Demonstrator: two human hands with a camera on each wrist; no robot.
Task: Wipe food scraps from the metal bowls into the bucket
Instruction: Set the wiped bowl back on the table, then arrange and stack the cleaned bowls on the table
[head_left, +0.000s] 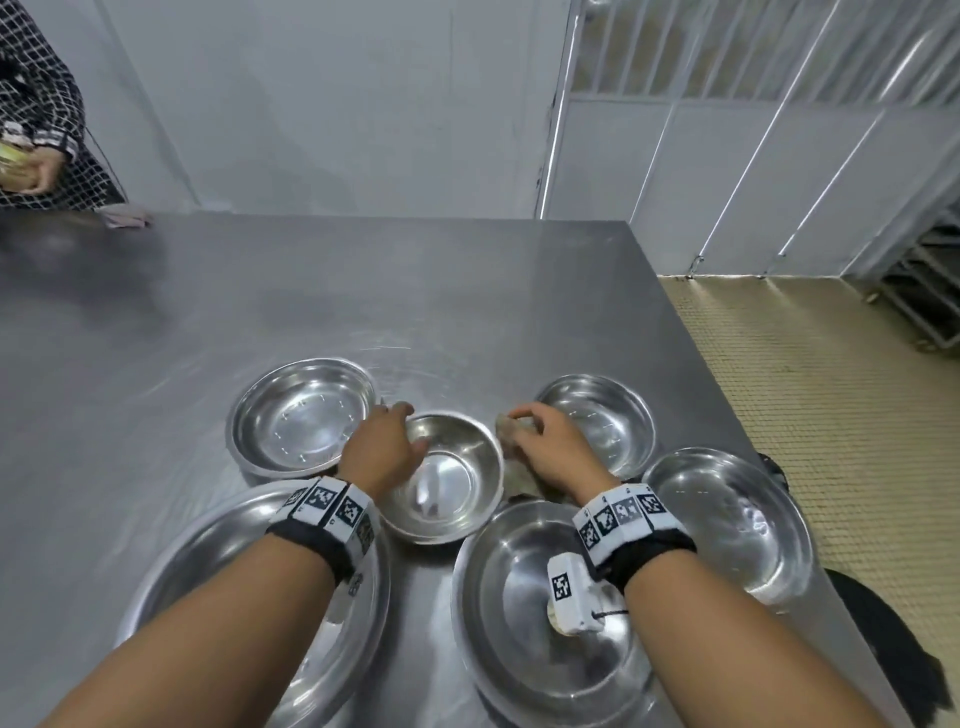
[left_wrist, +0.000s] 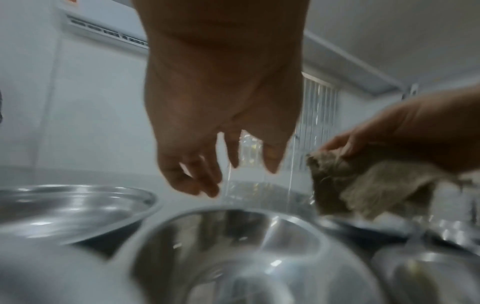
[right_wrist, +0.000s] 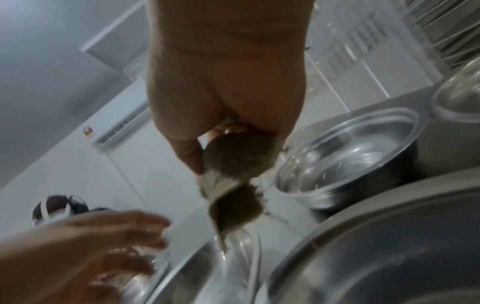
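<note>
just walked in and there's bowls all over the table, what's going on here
A person stands at a steel table with six metal bowls on it. Their left hand reaches with loose, spread fingers over the rim of the small middle bowl; the left wrist view shows it holding nothing yet. Their right hand grips a brownish rag just beside that bowl, above the table. The bowls look mostly clean. No bucket is clearly visible. Another person stands at the far left corner.

Six shiny metal bowls (head_left: 445, 483) upright, clustered on table; scraps hard to see; bucket unseen.
</note>
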